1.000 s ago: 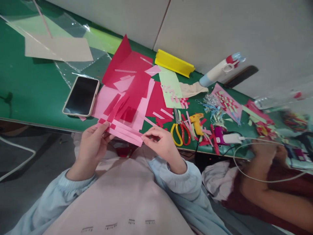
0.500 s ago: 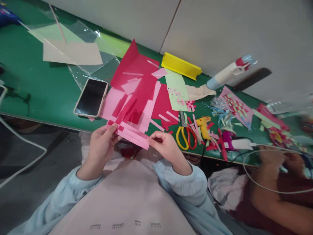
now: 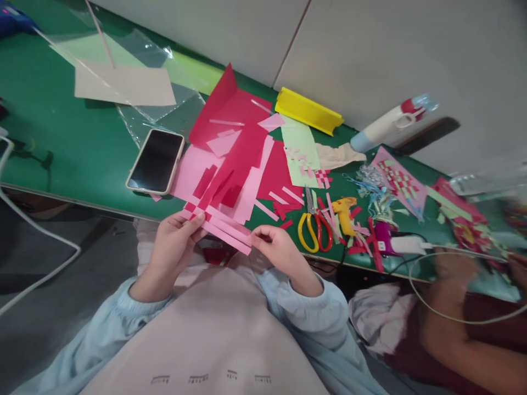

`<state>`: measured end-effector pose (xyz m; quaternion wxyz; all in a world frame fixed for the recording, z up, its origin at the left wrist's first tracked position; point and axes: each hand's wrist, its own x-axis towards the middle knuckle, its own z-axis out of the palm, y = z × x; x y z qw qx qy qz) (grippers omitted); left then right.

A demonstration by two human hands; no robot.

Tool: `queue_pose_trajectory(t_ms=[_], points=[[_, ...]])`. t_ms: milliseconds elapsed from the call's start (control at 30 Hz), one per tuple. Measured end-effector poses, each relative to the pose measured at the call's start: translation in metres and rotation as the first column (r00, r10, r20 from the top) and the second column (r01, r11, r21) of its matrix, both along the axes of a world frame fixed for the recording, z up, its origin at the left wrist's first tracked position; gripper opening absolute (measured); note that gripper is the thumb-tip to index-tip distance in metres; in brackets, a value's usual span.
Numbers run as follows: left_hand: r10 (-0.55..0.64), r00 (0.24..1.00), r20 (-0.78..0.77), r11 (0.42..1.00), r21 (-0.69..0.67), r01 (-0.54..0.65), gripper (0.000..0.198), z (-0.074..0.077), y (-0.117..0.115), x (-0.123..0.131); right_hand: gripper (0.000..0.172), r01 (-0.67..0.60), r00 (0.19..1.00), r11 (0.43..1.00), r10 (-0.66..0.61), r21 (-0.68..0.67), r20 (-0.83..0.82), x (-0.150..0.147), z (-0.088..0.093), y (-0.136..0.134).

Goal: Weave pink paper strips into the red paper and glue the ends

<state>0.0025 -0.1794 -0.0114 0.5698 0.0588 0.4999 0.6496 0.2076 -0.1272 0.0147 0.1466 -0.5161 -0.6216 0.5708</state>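
Note:
Between my hands, over the table's front edge, is a piece of woven paper strips (image 3: 226, 233) in pink and red. My left hand (image 3: 175, 244) pinches its checkered left end, thumb on top. At the right, my right hand (image 3: 276, 247) grips the free ends of the pink strips between thumb and fingertips. Just beyond the weave lie pink paper sheets (image 3: 185, 173) and a folded red sheet (image 3: 247, 118), with loose strips on top. Scissors (image 3: 315, 230) with yellow and red handles rest to the right of my right hand.
A phone (image 3: 156, 162) lies left of the papers. Rightward are a yellow glue gun (image 3: 345, 214), a yellow holder (image 3: 308, 111), a bottle (image 3: 387, 125) and paper scraps. A co-worker's arm (image 3: 448, 307) and a white cable (image 3: 424, 296) are at far right.
The pink strips between my hands have separated, with a gap now showing along them. Both hands keep their grip. At far right, the co-worker's hands have moved apart.

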Motion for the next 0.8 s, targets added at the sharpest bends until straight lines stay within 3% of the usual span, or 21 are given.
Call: queue_pose_trajectory(t_ms=[433, 533, 633, 667, 733, 800], points=[[0.001, 1.0, -0.01, 1.0, -0.013, -0.001, 0.033, 0.001, -0.001, 0.0, 0.027, 0.012, 1.0, 1.0, -0.012, -0.008, 0.016, 0.003, -0.005, -0.004], [-0.008, 0.996, -0.094, 1.0, -0.005, 0.008, 0.032, 0.001, -0.003, 0.0, 0.029, 0.013, 0.999, 1.0, -0.015, 0.028, 0.052, 0.007, -0.006, -0.002], [-0.067, 0.957, -0.282, 0.997, 0.027, 0.078, 0.03, 0.002, -0.008, 0.0, 0.032, 0.035, 0.991, 0.978, -0.06, 0.204, 0.121, 0.01, 0.003, 0.002], [-0.103, 0.926, -0.364, 0.992, 0.031, 0.123, 0.028, 0.004, -0.01, 0.0, 0.032, 0.037, 0.989, 0.953, -0.077, 0.302, 0.123, 0.009, 0.009, 0.004], [-0.175, 0.826, -0.535, 0.976, 0.016, 0.218, 0.024, 0.01, -0.014, -0.001, 0.027, 0.007, 0.996, 0.849, -0.05, 0.528, 0.067, 0.005, 0.025, 0.006], [-0.213, 0.707, -0.674, 0.959, -0.008, 0.282, 0.018, 0.018, -0.017, 0.0, 0.019, -0.093, 0.995, 0.67, 0.094, 0.736, 0.04, -0.003, 0.041, 0.009]])
